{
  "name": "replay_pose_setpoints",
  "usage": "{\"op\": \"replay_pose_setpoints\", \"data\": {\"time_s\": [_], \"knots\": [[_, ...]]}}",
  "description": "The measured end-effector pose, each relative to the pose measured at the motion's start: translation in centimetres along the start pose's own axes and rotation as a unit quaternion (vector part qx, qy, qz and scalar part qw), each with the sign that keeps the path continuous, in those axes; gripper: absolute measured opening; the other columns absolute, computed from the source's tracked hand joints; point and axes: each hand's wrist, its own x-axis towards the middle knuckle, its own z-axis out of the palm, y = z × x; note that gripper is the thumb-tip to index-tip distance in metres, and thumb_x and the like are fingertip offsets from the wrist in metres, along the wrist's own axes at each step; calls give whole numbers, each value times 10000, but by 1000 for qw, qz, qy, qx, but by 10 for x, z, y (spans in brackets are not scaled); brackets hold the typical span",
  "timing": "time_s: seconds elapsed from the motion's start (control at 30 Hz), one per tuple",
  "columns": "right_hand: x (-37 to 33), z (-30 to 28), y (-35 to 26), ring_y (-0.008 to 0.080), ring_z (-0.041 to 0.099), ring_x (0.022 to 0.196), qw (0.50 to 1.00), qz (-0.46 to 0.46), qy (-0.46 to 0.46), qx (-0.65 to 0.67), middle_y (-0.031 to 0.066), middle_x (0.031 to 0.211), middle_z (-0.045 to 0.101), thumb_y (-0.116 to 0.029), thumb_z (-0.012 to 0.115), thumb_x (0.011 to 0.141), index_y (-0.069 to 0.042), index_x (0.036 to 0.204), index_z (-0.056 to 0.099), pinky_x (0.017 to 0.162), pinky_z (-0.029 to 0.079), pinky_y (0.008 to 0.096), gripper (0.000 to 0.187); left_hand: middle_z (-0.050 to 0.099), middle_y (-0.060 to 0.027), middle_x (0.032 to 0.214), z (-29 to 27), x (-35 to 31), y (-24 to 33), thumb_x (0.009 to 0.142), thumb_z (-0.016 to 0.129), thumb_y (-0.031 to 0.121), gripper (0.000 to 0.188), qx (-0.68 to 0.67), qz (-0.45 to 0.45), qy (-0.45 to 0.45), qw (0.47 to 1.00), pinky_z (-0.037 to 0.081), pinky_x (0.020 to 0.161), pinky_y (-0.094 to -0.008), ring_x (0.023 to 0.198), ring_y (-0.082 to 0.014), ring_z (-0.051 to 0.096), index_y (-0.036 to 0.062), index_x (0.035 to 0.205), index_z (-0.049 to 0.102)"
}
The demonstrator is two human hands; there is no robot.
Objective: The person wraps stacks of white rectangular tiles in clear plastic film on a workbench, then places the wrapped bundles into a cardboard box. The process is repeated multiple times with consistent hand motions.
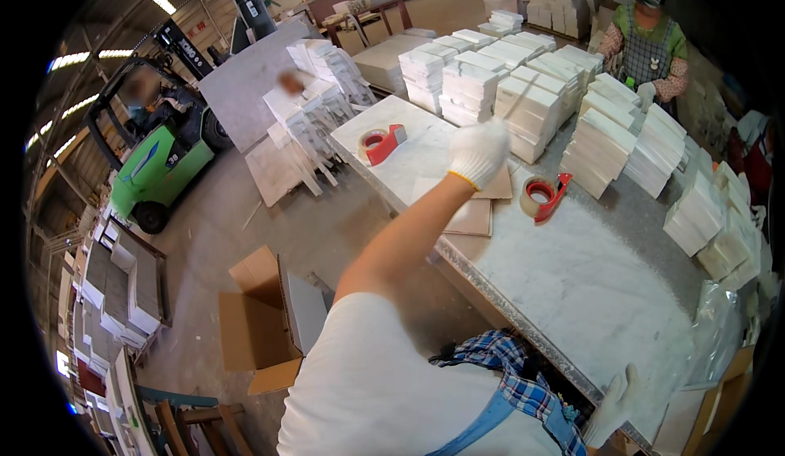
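Observation:
My left hand [478, 155], in a white knit glove, reaches over the table above flat cardboard pieces [468, 217]. It is blurred and its fingers are hidden, and a thin dark line near it may be a stick or a gap between tiles. Beyond it stand stacks of white stone tiles [523, 105]. Red tape dispensers with clear rolls lie either side, one [381, 144] to the left and one [545, 198] to the right. My right hand [612, 407], also gloved, is by the table's near edge, fingers apart and holding nothing visible.
Across the stone-topped table [589, 268] a co-worker [646, 51] stands by the tiles. Clear plastic [715, 325] lies at the right end. An open cardboard box [266, 325] sits on the floor at left. Farther off are a green forklift [163, 158] with a person aboard and leaning slabs [253, 80].

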Motion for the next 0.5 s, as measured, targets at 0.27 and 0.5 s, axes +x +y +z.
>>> {"op": "replay_pose_setpoints", "data": {"time_s": [0.27,0.5], "knots": [[-4,32,-75,347,441,1462,979,-25,-81,187,228,1616,401,-154,542,1013,-48,1641,278,1160,391,425,689,607,-124,695,-36,-153,227,821,676,215,134,-302,180,10,936,488,513,-460,614,-320,633,101,830,606],[-38,0,-40,308,329,1530,927,44,-10,371,191,1665,306,-454,451,1100,18,1636,214,1243,286,439,752,621,-141,712,-88,-249,284,823,670,180,190,-446,304,-89,837,529,524,-447,610,-339,653,23,906,602]]}}
